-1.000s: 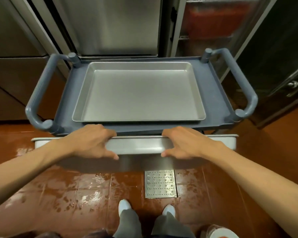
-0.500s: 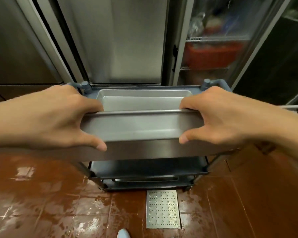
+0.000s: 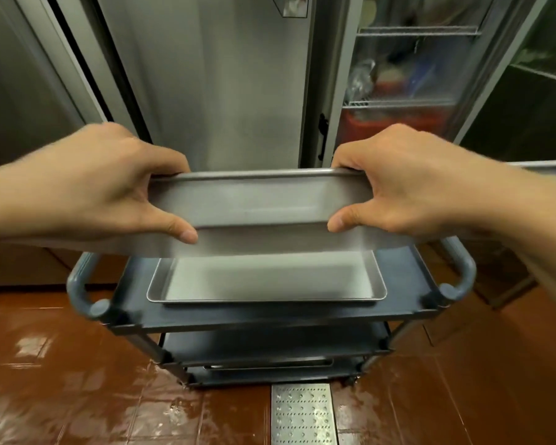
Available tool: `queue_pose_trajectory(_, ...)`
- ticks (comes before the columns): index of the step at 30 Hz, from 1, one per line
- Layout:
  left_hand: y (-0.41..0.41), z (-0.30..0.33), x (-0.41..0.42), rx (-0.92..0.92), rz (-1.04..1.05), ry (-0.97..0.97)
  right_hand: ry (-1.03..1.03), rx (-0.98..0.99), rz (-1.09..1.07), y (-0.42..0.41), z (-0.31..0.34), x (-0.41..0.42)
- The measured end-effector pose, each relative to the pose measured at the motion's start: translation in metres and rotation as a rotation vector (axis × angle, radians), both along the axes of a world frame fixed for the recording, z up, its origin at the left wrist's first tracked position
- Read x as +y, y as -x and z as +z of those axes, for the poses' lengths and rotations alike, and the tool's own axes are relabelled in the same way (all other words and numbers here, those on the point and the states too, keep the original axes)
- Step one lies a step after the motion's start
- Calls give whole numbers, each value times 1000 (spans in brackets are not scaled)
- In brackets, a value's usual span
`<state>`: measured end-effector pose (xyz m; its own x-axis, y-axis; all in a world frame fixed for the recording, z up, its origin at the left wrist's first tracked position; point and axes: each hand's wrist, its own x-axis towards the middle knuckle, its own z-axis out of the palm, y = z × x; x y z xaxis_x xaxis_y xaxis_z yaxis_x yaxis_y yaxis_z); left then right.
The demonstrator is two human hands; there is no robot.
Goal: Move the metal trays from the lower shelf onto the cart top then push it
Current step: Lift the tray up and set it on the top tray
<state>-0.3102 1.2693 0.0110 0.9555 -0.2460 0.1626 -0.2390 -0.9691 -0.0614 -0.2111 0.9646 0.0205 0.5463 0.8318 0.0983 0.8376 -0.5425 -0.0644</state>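
Head view: tray [image 3: 257, 200] long axis left-right, level, between both hands [image 3: 103, 184]

The held tray [image 3: 257, 203] hangs clear above 1 tray [image 3: 267, 284] filling the cart top [image 3: 405, 277]; side handles [image 3: 459, 271] seemingly flank it.

Two bare hands, left hand [image 3: 109, 187] at centre left of the frame, right hand [image 3: 408, 184] at centre right; bare forearms, no sleeves, gloves, rings or watch in view.
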Motion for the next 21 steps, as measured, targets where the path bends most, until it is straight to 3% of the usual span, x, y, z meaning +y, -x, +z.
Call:
queue_pose_trajectory(7, -31, -95, 4, -173, -74, -102, 29, -186, -50, -51, -111, 28)
queue_pose_trajectory(21, -71, -240, 15, -39, -2, -69, 39, -268, 10, -77, -249, 50)
